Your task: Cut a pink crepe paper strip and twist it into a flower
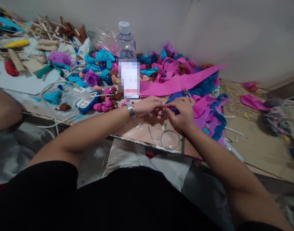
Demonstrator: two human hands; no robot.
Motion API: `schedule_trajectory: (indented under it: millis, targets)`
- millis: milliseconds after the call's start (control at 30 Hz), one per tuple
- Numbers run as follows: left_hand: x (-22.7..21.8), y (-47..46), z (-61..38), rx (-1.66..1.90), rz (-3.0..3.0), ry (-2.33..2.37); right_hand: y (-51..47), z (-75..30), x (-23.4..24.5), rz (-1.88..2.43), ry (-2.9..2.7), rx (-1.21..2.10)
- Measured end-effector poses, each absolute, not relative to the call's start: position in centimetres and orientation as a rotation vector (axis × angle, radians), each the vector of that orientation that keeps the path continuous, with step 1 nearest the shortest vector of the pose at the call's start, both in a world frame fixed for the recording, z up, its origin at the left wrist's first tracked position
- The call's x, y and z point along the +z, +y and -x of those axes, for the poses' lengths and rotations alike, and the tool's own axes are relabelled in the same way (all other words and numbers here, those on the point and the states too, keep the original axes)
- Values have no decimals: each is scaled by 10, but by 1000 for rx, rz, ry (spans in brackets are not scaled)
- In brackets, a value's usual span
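Observation:
My left hand [150, 106] and my right hand [182, 110] meet above the table, their fingertips pinched together around a small pink piece [164, 107]. The fingers cover most of it, so its exact kind cannot be made out. Just behind them lies a long strip of pink crepe paper [180, 82], with small pliers or snips [186, 92] on it beside my right hand. A phone [129, 78] with a blurred screen stands or lies beyond my left hand. Below the hands, a thin wire ring [169, 139] rests near the table's front edge.
A clear bottle [126, 43] stands behind the phone. Crumpled coloured paper and paper flowers [92, 77] spread left of it. A blue-and-white device [85, 103] with a white cable lies left. Green pliers [47, 70] are farther left; cardboard [260, 141] covers the right side.

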State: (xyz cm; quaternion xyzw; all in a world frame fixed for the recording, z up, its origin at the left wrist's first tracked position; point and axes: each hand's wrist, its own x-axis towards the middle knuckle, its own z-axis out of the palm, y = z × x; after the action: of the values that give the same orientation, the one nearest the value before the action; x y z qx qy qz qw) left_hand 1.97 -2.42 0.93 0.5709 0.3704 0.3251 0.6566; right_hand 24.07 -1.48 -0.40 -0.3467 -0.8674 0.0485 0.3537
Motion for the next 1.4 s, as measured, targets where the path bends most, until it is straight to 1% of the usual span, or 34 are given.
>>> schedule_trajectory:
  millis: [333,600,800,967,1233,1400]
  targets:
    - [9,-22,-17,729,-1491,860,-16,-240,-3,926,-2231,106]
    - [1,-21,-15,838,-1866,918,-13,-241,-4,934,-2211,100]
    - [9,-26,-15,876,-2066,1035,-14,-240,-4,941,-2194,82]
    - [13,-30,-14,962,-2163,1091,-14,-240,-3,917,-2179,71]
    - [1,-25,-14,1069,-2414,1109,-16,-237,-5,927,-2185,112]
    - [3,-25,-14,1090,-2455,1082,-16,-236,-5,937,-2200,107]
